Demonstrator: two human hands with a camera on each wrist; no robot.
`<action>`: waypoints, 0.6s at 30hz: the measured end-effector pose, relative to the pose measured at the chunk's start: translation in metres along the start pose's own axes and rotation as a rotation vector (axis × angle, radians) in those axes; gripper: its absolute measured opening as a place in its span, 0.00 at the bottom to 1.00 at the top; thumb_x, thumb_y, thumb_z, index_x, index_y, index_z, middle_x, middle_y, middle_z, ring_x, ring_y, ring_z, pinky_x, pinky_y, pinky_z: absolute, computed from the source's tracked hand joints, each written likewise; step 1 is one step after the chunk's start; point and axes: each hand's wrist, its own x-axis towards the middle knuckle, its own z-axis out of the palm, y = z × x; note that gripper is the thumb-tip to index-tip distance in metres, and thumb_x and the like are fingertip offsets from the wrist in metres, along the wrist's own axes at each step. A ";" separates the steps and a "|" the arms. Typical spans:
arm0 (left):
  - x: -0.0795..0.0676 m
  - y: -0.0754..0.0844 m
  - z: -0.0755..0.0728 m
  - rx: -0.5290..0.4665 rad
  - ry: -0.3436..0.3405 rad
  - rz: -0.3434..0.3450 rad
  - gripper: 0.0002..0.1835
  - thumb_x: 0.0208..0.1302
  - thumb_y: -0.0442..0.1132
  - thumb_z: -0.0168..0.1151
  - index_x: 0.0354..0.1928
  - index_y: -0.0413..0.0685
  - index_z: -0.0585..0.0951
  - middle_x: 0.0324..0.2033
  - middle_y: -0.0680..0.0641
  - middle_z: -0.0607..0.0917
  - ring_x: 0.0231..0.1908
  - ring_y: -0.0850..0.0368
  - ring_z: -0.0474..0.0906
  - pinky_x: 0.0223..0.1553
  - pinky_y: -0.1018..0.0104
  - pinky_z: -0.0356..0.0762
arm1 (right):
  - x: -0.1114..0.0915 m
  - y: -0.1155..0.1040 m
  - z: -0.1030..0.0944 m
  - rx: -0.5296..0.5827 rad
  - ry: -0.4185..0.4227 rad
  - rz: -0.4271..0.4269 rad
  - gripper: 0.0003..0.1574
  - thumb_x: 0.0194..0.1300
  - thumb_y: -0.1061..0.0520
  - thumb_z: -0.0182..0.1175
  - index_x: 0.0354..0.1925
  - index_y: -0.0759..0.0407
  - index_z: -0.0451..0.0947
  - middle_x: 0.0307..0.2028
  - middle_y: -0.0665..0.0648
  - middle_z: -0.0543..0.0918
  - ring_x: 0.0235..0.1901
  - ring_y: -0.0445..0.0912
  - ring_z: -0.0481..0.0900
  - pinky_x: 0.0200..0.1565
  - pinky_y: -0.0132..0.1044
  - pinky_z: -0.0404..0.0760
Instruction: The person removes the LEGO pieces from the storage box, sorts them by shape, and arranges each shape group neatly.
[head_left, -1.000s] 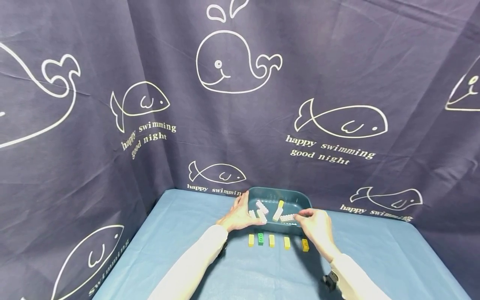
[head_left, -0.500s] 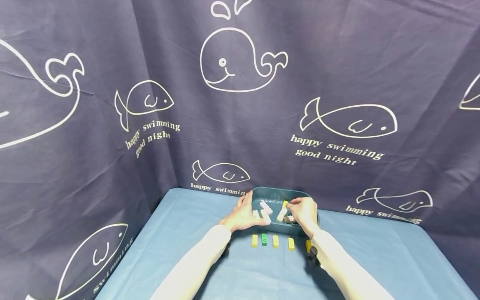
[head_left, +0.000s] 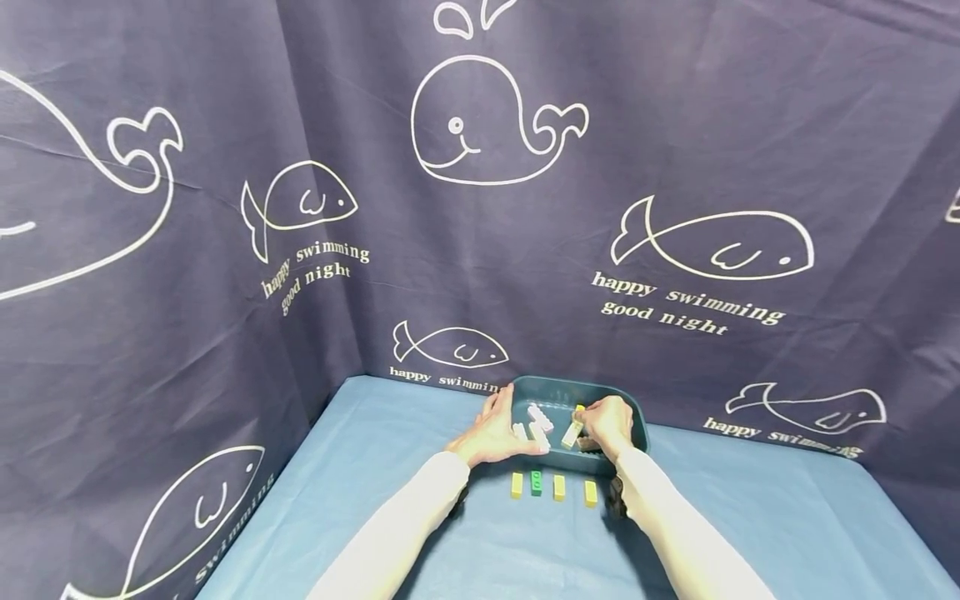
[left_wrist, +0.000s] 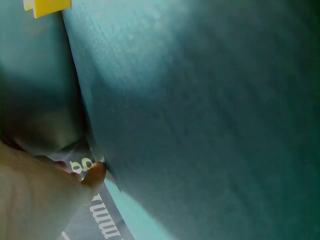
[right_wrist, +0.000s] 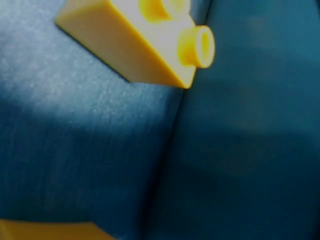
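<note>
In the head view, my left hand [head_left: 495, 435] grips the left end of a dark teal bin [head_left: 570, 460], fingers along its outer side and thumb over the front rim. My right hand [head_left: 609, 423] reaches inside the bin, its curled fingertips pinching a small yellow brick [head_left: 580, 411]. Right below that brick lies a white brick [head_left: 572, 434]. More white bricks [head_left: 539, 417] lie in the left half of the bin, near my left thumb. The bin's right corner is partly hidden by the right hand.
Before the bin, a row on the blue tabletop [head_left: 525, 558] has a green brick [head_left: 536, 483] and yellow bricks [head_left: 558, 487]; its right end is hidden behind the right wrist. A yellow brick [right_wrist: 135, 40] looms close in the right wrist view. Patterned dark cloth [head_left: 525, 250] hangs behind.
The right hand has moved left and inward from the bin's right side, leaving a white brick for the yellow one. My left hand keeps its hold. The head view has shifted slightly.
</note>
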 end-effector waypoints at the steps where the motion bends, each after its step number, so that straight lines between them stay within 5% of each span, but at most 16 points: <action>1: 0.000 0.000 0.001 0.000 0.001 0.000 0.75 0.49 0.69 0.82 0.90 0.52 0.46 0.88 0.45 0.55 0.88 0.43 0.48 0.84 0.34 0.56 | 0.000 -0.001 0.000 -0.002 -0.010 0.015 0.13 0.59 0.55 0.78 0.33 0.66 0.92 0.40 0.67 0.93 0.51 0.68 0.88 0.64 0.62 0.83; 5: 0.000 0.001 0.003 0.001 0.001 -0.001 0.75 0.49 0.68 0.82 0.90 0.52 0.46 0.88 0.44 0.55 0.88 0.42 0.48 0.83 0.32 0.56 | 0.003 0.000 0.004 -0.010 -0.040 0.063 0.15 0.60 0.53 0.79 0.29 0.64 0.89 0.35 0.65 0.92 0.47 0.65 0.88 0.61 0.61 0.84; 13: 0.002 -0.001 0.002 -0.017 -0.001 0.004 0.76 0.49 0.69 0.82 0.90 0.52 0.46 0.88 0.44 0.55 0.88 0.42 0.47 0.85 0.33 0.53 | 0.008 -0.002 0.008 -0.051 -0.046 0.098 0.18 0.61 0.51 0.78 0.29 0.66 0.87 0.45 0.74 0.90 0.49 0.66 0.87 0.59 0.62 0.85; 18: 0.001 -0.001 0.002 -0.010 0.005 0.003 0.75 0.48 0.68 0.82 0.90 0.52 0.46 0.88 0.44 0.56 0.88 0.42 0.48 0.84 0.33 0.54 | 0.009 -0.002 0.009 -0.031 -0.065 0.099 0.15 0.61 0.54 0.76 0.30 0.66 0.88 0.41 0.71 0.91 0.45 0.63 0.89 0.60 0.60 0.86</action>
